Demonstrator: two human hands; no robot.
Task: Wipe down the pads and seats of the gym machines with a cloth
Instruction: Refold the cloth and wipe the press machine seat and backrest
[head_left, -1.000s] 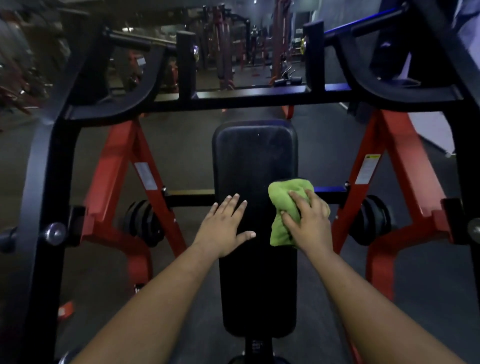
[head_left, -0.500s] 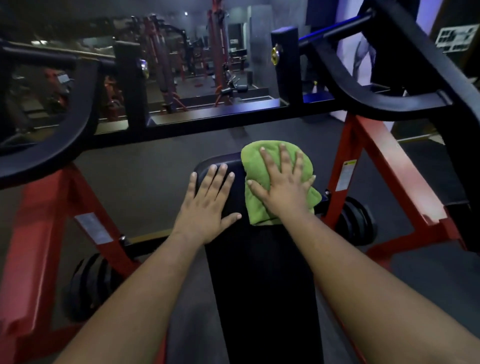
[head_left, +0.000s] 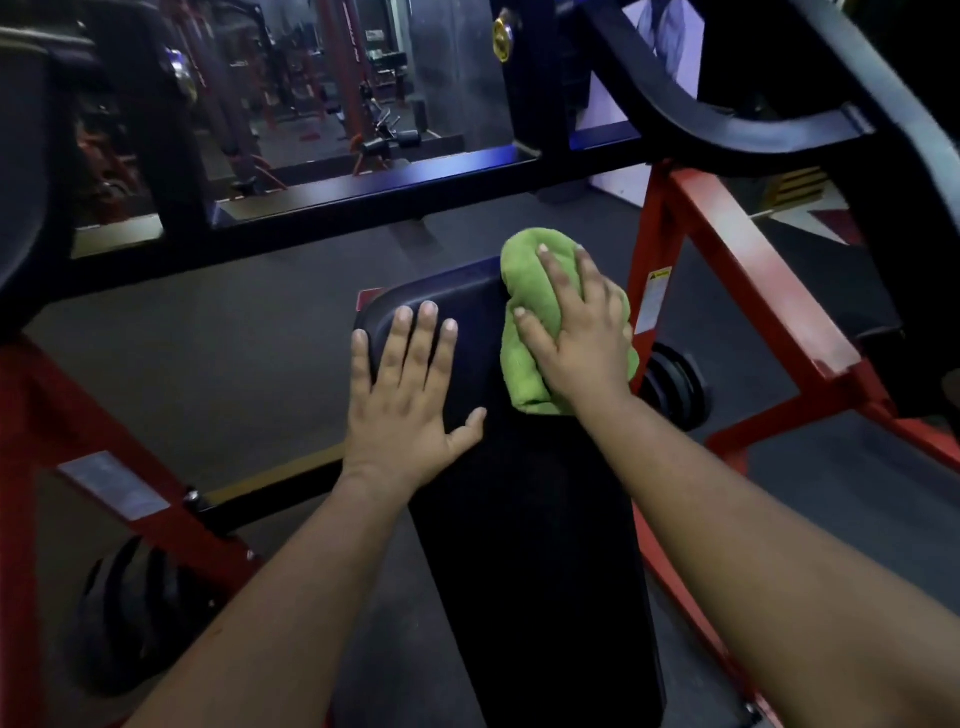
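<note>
forearms: 2 bare forearms reach in from the bottom edge toward the far end of the pad
pad (head_left: 524, 519): long black bench pad, runs from bottom centre away from the camera, rounded far end
left hand (head_left: 402, 395): flat on the pad's far left part, palm down, fingers straight and slightly spread, thumb out to the right, holds nothing
right hand (head_left: 576, 338): pressed palm-down on the cloth, fingers extended and spread across it, not wrapped around it
cloth (head_left: 524, 358): green, bunched, on the pad's far right corner under the right hand, overhangs the right edge
weight plates (head_left: 675, 384): black stack just right of the pad, beyond the cloth; another black stack low left
red frame (head_left: 737, 275): angled legs on both sides of the pad, sticker on the right leg
black crossbar (head_left: 363, 208): spans the view beyond the pad, curved black arms at both upper corners
background: dim gym floor, more machines far back, blurred
</note>
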